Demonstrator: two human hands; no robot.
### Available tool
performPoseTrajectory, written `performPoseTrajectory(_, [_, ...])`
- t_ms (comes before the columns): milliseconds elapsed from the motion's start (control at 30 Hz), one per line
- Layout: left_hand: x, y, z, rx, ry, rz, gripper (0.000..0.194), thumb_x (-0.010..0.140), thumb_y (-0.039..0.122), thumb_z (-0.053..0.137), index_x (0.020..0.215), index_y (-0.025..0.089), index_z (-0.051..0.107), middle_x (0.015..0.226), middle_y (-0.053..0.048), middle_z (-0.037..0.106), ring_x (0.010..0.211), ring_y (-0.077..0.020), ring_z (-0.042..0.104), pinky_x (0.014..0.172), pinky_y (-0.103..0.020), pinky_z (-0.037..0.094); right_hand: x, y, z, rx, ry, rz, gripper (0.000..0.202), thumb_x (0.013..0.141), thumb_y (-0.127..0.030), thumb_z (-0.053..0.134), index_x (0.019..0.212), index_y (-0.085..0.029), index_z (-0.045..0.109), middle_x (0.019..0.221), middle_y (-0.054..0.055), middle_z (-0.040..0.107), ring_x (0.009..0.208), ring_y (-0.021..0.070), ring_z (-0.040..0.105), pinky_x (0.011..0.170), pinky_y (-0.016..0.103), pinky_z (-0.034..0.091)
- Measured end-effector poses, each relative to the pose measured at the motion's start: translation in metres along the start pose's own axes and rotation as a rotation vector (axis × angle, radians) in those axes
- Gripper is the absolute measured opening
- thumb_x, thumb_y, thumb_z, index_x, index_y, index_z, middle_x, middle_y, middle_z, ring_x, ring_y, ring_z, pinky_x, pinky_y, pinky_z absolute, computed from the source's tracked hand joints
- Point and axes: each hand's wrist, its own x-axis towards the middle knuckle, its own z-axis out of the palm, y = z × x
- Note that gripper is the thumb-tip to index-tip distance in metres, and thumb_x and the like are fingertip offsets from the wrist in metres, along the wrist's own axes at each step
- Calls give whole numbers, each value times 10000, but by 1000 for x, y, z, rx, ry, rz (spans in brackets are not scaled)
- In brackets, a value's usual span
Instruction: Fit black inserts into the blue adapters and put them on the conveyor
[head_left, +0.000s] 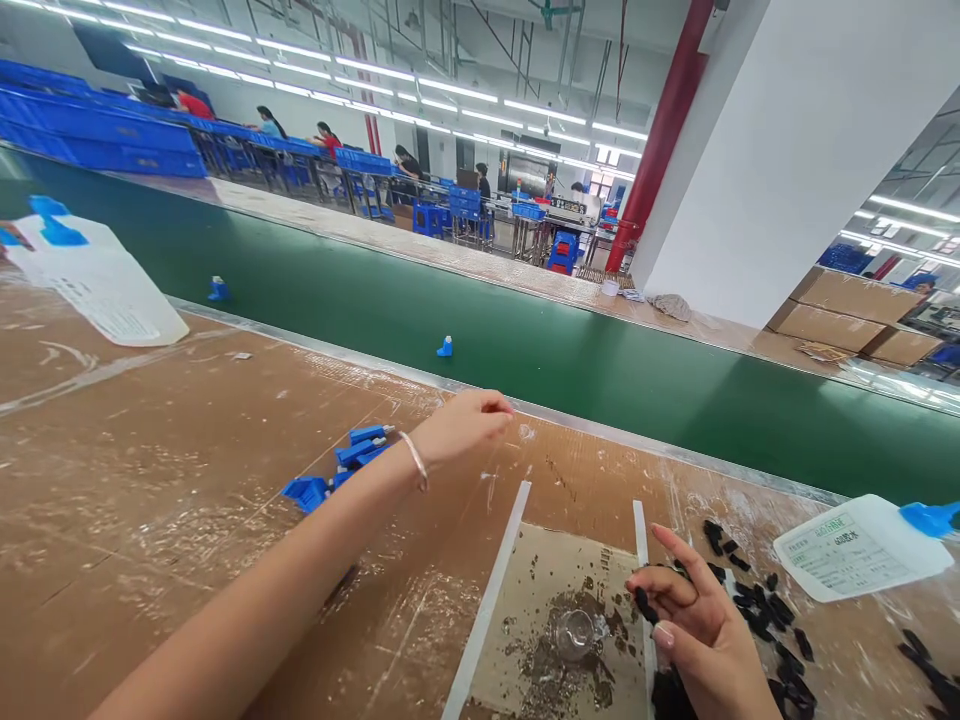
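Observation:
My left hand [469, 425], with a bangle at the wrist, hovers near the conveyor edge. Its fingers curl loosely with a small gap, and nothing shows between them. A small blue plastic part [445, 347] with a pale tip stands on the green belt beyond it. Several similar blue parts [360, 452] lie beside my left forearm. At the lower right, my right hand [701, 625] pinches a small black piece [645, 604] between thumb and fingers. Below it is a wet-stained board [544, 560] bearing a small clear round dish [574, 634]. Loose black pieces [765, 610] lie beside that hand.
The green conveyor belt [637, 390] crosses behind the brown worktable [210, 480], carrying another blue part [217, 288]. White bottles with blue caps lie left [112, 280] and right [844, 550]. Blue crates [97, 130] and people at benches are farther back.

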Motion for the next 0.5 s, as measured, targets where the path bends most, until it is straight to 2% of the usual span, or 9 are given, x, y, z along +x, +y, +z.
performPoseTrajectory(100, [11,0,3,-4,11,-18,299,673,267,684,947,158,633,791,-5,602,727,-161,583,685,-286,456,-2,-5,2,-20,20,-48,719,742,-469,847,1345,-321,484,990,13,717,929,145,644,858,206,480])
performPoseTrajectory(167, [16,-2,4,-3,26,-34,276,681,207,654,950,153,634,813,-12,608,752,-165,589,697,-285,456,-2,-6,-2,-129,7,-131,654,829,-483,770,1378,-325,452,1018,19,716,940,142,657,851,203,506])
performPoseTrajectory(200, [18,-4,4,1,45,-40,281,692,177,637,972,150,630,852,-21,613,787,-169,594,717,-286,460,-2,-7,-5,-237,2,-208,621,883,-461,721,1408,-323,420,1032,25,716,945,142,665,849,204,522])
performPoseTrajectory(267, [21,-10,7,19,109,-53,317,731,127,614,1048,141,608,979,-47,612,896,-183,593,788,-305,470,0,-10,-13,-565,-23,-480,591,951,-338,654,1463,-308,362,1055,36,719,952,151,679,856,218,548])
performPoseTrajectory(367, [31,-21,18,74,240,-85,346,808,129,624,1149,132,563,1170,-88,571,1075,-229,554,921,-395,465,5,-14,-22,-1044,-109,-939,654,916,-108,638,1488,-276,368,1091,51,717,923,164,687,858,232,561])
performPoseTrajectory(433, [45,-26,28,123,331,-104,365,846,177,641,1197,138,547,1261,-105,537,1175,-268,509,987,-467,440,6,-17,-22,-1141,-120,-1072,677,897,-51,624,1496,-241,372,1091,67,714,916,172,682,851,240,561])
performPoseTrajectory(500, [63,-30,36,172,423,-114,402,873,221,640,1252,152,527,1350,-115,487,1262,-300,451,1040,-522,400,7,-17,-22,-1146,-100,-1085,686,907,-63,615,1519,-184,329,1075,92,714,939,190,680,841,255,566])
